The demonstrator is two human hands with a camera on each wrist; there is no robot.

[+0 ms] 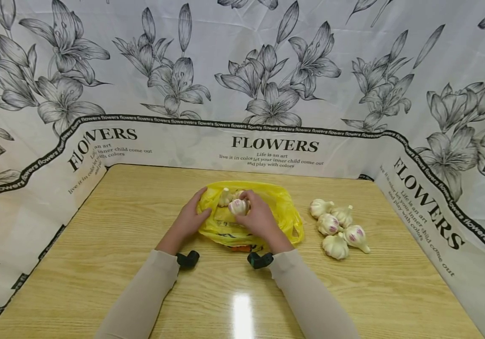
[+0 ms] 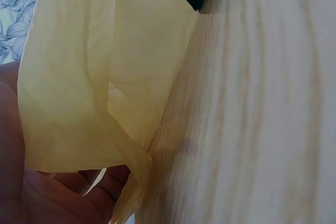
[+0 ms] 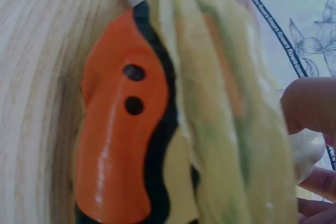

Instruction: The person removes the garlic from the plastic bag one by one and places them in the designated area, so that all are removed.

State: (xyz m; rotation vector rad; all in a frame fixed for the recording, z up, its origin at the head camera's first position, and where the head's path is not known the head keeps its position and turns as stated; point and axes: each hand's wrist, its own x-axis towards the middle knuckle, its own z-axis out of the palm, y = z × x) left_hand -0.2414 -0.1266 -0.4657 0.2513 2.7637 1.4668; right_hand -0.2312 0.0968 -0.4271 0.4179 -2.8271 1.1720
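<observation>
A yellow plastic bag lies on the wooden table in the middle. My left hand grips the bag's left edge; the left wrist view fills with the bag's film and my palm. My right hand holds a white, purple-streaked garlic bulb at the bag's mouth, beside another bulb inside it. In the right wrist view I see the bag's crumpled folds, an orange-and-black shape under them, and my fingers on a white bulb.
Several garlic bulbs lie loose on the table right of the bag. A flower-printed white cloth walls the table at the back and both sides. Bare wood stretches to the left and front.
</observation>
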